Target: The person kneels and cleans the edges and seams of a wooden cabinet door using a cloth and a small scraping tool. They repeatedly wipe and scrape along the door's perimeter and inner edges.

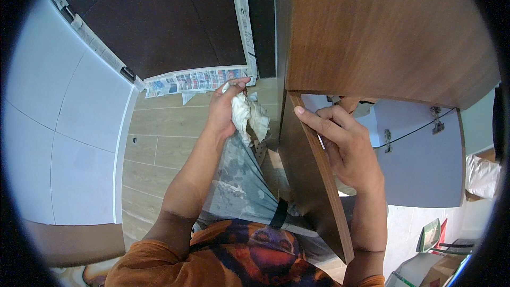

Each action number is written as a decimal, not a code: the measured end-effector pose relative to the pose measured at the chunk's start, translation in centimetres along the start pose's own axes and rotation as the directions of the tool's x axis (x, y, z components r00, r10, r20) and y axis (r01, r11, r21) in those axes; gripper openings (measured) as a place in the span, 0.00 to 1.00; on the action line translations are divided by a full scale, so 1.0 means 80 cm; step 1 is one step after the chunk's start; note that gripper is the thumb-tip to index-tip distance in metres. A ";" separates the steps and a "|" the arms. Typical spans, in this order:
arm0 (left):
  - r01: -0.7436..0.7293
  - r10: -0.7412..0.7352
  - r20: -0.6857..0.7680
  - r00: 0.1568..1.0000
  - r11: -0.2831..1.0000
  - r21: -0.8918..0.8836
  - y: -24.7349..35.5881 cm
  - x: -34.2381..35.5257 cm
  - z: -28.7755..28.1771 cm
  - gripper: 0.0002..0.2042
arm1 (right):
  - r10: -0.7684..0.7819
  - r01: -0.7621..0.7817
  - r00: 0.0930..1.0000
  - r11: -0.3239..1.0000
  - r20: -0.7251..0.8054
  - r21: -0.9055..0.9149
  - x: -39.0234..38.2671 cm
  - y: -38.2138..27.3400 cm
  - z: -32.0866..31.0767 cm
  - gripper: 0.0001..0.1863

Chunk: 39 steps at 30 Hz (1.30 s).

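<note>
In my left hand (pixel 226 106) is a crumpled white cloth (pixel 241 114), bunched between thumb and palm, with one finger stretched out beyond it. Paler, yellowish folds hang on the cloth's right side. My right hand (pixel 342 141) grips the edge of a brown wood-grain cabinet door (pixel 303 154), which stands swung outward toward me. One of its fingers lies along the door's top edge, and the others curl on the inner side, partly hidden. Above the door is a large brown wooden panel (pixel 388 32) of the same finish.
Newspaper strips (pixel 194 79) are taped around a dark panel (pixel 159 26) at the far left. A white tiled wall (pixel 69 111) stands left of the wood-look floor (pixel 143 154). Right of the door is a grey panel with metal hinges (pixel 419 165). A silvery bag (pixel 482 176) lies farther right.
</note>
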State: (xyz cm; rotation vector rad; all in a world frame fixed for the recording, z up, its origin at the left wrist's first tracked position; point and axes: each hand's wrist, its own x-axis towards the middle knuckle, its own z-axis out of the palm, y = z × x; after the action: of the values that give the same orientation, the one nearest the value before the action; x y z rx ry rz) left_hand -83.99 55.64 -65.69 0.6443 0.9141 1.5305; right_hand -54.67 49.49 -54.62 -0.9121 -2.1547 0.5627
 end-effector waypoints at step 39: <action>-0.028 0.028 -0.002 1.000 0.999 0.025 -0.002 -0.001 -0.005 0.08 | 0.033 -0.034 0.999 0.999 -0.015 -0.016 -0.050 -0.023 -0.018 0.31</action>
State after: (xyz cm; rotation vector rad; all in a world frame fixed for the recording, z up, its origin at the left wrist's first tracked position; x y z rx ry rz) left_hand -84.24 55.52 -66.03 0.6753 0.9308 1.5473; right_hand -52.37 45.45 -54.36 -0.9602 -2.1371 0.5535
